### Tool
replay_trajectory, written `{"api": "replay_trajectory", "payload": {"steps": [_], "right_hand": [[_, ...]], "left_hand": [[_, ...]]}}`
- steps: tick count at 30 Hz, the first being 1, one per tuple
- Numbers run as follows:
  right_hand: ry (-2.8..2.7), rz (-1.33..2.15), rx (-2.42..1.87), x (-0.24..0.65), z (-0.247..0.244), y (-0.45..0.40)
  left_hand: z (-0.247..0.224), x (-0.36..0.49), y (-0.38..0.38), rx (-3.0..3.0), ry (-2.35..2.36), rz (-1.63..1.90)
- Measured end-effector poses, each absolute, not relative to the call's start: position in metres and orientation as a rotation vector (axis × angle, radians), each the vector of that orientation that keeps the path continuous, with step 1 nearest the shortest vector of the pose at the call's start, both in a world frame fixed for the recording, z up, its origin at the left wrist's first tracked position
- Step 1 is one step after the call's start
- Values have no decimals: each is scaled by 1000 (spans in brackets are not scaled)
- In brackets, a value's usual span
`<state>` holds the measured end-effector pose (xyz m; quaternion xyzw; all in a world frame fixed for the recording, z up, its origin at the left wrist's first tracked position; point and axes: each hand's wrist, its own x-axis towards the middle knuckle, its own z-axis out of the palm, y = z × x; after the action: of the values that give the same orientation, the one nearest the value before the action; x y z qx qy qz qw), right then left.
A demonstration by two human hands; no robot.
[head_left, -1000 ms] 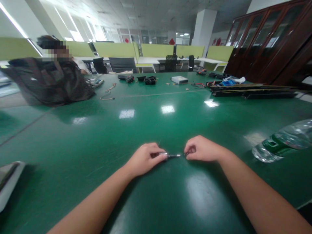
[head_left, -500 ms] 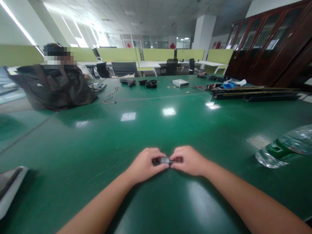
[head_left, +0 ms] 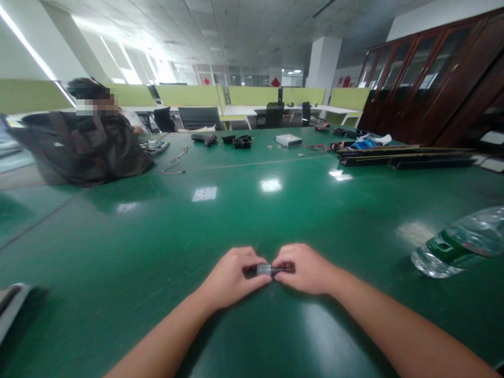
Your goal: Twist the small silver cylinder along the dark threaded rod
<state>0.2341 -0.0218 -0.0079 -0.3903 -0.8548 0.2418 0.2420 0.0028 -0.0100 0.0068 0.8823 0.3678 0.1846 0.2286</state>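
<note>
Tool (head_left: pixel 264 270) is lying low over the bench (head_left: pixel 236 220) between my left hand (head_left: pixel 232 273), pinched on its grey body, and my right hand (head_left: pixel 306 269), apart from it a second ago but now curling closed around its dark shaft, so I'm steadying both ends.

R hand (head_left: pixel 304 268) now beside L hand (head_left: pixel 233 276), prev. apart.

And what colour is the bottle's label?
The label is green with a white mark, as the head view shows.
</note>
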Motion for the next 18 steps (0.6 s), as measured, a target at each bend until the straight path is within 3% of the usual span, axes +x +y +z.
{"api": "replay_trajectory", "payload": {"steps": [18], "right_hand": [[-2356, 610, -1075, 233, -8, -22]], "left_hand": [[13, 5, -13, 2416, 1034, 508]]}}
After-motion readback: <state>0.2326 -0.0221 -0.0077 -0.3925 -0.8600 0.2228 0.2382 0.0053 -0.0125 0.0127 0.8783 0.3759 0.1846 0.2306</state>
